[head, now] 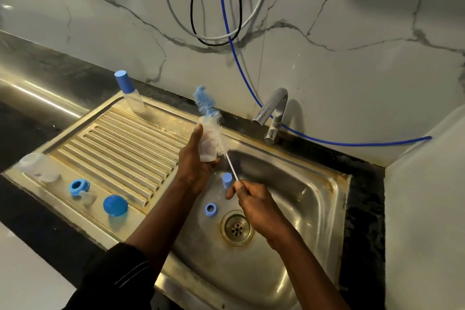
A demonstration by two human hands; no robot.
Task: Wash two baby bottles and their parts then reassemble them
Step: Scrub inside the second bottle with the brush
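While only the head view is available, it shows both hands working over a steel sink (314,184). The left hand (198,158) grips a clear bottle body (207,145) above the basin's rear left corner, fingers curled round its far side and thumb laid along the near side. The right hand (254,201) pinches the wire handle of a bottle brush (216,131) between thumb and fingertips; its remaining fingers are curled under the palm. The brush slants up and to the left, its white bristles against the bottle and its blue tip projecting above; whether the bristles lie inside or outside the bottle cannot be told.

In the basin, a blue ring (210,209) lies just left of the drain (236,228), and a blue cylindrical cap (227,180) sits near the brush handle.

On the ribbed drainboard (120,138), a capped bottle (129,93) stands upright at the rear. Along the front edge lie, from left to right, a clear container (37,166), a blue collar (79,187) touching a clear nipple (89,197), and a blue domed cap (115,206).

A chrome faucet (274,113) stands behind the basin; a blue hose (239,58) runs down the marble wall.
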